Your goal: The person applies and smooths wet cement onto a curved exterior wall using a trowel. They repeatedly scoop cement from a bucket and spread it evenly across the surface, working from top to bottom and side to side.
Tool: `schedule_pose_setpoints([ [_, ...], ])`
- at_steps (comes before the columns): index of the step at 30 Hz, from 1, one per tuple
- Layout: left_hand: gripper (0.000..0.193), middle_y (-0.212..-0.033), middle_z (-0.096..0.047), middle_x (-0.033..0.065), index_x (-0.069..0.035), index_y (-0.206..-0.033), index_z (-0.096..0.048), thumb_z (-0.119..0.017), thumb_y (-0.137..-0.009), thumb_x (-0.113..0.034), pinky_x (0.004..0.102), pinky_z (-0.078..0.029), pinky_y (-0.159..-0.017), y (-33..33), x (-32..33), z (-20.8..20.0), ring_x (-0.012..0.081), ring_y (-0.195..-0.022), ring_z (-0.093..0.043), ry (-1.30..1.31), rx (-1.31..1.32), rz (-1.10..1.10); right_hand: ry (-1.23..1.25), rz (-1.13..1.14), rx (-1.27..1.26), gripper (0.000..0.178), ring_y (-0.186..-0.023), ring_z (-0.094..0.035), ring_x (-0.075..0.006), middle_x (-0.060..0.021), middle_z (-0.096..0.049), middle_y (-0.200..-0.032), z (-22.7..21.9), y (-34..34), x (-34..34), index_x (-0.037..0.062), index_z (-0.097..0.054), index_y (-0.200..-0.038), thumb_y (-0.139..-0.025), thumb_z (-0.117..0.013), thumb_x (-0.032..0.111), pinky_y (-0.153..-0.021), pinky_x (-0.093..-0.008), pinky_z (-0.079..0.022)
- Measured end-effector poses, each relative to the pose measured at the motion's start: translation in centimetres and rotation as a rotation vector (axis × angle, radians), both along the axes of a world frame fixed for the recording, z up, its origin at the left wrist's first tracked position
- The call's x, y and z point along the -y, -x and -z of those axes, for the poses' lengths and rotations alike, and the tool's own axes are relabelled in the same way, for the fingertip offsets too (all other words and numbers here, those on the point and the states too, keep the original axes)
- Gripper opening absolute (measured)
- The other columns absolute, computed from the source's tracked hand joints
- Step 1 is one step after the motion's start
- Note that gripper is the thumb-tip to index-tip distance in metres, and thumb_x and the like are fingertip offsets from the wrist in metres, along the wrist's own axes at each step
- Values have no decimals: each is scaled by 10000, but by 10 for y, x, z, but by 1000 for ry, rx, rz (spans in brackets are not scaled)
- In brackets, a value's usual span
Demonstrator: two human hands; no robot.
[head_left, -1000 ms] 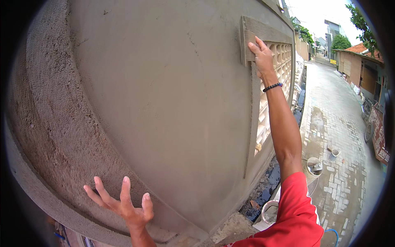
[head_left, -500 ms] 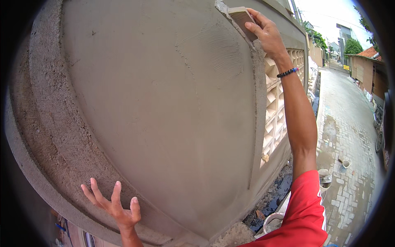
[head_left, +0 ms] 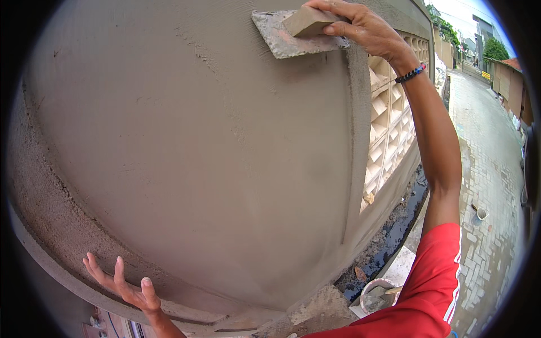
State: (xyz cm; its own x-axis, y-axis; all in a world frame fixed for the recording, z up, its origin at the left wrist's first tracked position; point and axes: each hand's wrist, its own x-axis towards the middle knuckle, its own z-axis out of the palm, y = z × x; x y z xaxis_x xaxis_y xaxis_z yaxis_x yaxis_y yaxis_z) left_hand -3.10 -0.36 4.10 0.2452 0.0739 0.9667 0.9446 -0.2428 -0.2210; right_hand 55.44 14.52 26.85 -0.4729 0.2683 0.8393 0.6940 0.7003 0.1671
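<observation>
High on the grey plastered wall (head_left: 225, 158), my right hand (head_left: 366, 31) grips the block handle of a plastering float (head_left: 290, 42). The float's flat plate is crusted with mortar and lies close to the wall, tilted, near a raised vertical edge. A rough ridge of mortar (head_left: 208, 59) runs down the plaster to the left of the float. At the lower left, my left hand (head_left: 127, 287) is empty, its fingers spread and curved, in front of the rough rim band of the wall. Whether it touches that band I cannot tell.
Right of the plaster is a pale lattice of vent blocks (head_left: 389, 124). Below runs a ditch with dark water (head_left: 394, 236). A bucket of mortar (head_left: 375, 298) with a stick-like handle stands near my right sleeve. A small pail (head_left: 480, 215) sits on the paved lane (head_left: 479, 253).
My right hand has swung the float leftward, turning its plate from steep to nearly level. My left hand has moved a little left and down. The view has shifted.
</observation>
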Motion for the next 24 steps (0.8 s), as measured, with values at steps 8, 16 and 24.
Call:
schedule_pose_setpoints([
  [8, 624, -1592, -314, 196, -75, -1366, -539, -447, -968, -547, 595, -149, -1196, 5, 2, -3, 402, -1485, -250, -16, -23, -25, 206, -101, 50, 459, -1133, -533, -298, -78, -619, -1163, 255, 21, 39, 185, -679, -1230, -801, -694, 23, -962, -408, -438],
  [16, 605, -1593, -311, 201, -97, -1353, -559, -464, -958, -546, 595, -146, -1196, 8, 12, -5, 402, -1486, -245, -10, -44, -41, 566, -174, -21, 465, -1112, -537, -291, -70, -595, -1149, 526, 62, 74, 151, -633, -1295, -844, -629, 41, -961, -396, -437],
  [24, 463, -1553, -324, 254, -179, -1236, -603, -510, -904, -488, 698, -139, -1148, -7, -7, 4, 495, -1475, -183, -11, -28, -53, 320, -566, -947, 783, -1216, -568, -217, -156, -570, -1326, 257, 47, 69, -90, -336, -1476, -912, -749, 263, -1053, -355, -443],
])
